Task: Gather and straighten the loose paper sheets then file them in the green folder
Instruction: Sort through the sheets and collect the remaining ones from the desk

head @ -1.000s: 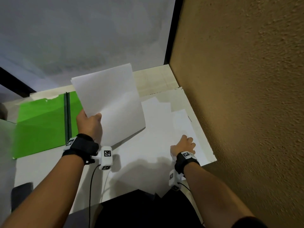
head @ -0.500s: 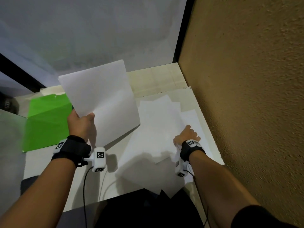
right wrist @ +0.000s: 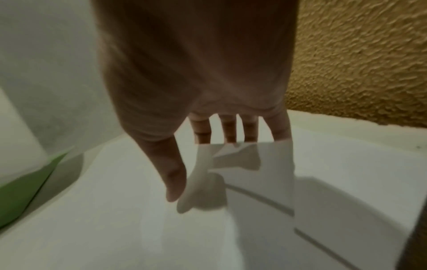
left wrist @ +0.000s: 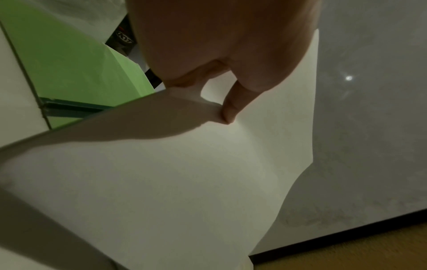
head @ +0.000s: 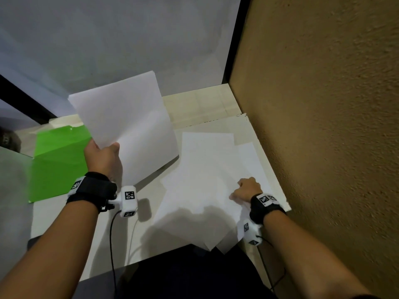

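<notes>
My left hand [head: 101,156] holds a small stack of white sheets [head: 125,126] up off the table, thumb [left wrist: 228,109] pinching the lower edge. Behind it at the left lies the open green folder [head: 58,165], also visible in the left wrist view [left wrist: 76,69]. Several loose sheets [head: 205,169] lie fanned on the table at the right. My right hand [head: 247,188] is on their near right part, knuckles up. In the right wrist view its fingers [right wrist: 228,127] slip behind a lifted sheet edge [right wrist: 265,173] with the thumb [right wrist: 173,182] in front.
A rough brown wall [head: 323,126] runs close along the table's right side, and a pale wall [head: 108,39] stands behind. The pale table [head: 205,102] ends near my body. Cables hang from both wrist cameras. A dark object [head: 8,139] sits at the far left.
My right hand went from lying flat on the loose sheets to curling at a sheet's edge. The left hand still holds its sheets up, shifted slightly left.
</notes>
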### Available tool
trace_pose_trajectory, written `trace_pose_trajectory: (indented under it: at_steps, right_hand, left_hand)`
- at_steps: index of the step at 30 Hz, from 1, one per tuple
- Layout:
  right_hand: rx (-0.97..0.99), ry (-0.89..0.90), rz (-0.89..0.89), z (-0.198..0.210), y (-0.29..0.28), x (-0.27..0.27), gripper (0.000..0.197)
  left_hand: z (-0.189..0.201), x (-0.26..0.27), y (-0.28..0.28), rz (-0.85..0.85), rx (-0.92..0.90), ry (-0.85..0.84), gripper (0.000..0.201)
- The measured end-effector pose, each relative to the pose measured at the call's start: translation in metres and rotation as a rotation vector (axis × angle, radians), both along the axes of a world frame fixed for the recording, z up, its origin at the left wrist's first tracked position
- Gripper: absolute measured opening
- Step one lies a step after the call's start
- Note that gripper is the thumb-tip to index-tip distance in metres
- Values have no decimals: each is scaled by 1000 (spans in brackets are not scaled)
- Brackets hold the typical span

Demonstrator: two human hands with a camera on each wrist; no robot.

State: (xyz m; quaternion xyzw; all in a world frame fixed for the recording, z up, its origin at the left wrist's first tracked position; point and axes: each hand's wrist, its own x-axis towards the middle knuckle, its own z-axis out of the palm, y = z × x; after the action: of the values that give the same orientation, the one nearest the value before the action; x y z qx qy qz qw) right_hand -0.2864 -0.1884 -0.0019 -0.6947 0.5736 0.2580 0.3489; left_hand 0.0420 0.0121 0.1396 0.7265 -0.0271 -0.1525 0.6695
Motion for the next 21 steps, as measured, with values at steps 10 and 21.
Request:
trace_pose_trajectory:
  at_steps: [10, 21]
  right_hand:
    - [-120, 61, -73, -8, 43, 5, 72]
    - [-114, -229, -564, 12, -14, -26, 45]
  left_hand:
    - [5, -3, -1, -6, -36, 19, 43]
    - [-1, 1, -1, -2, -61, 24, 45]
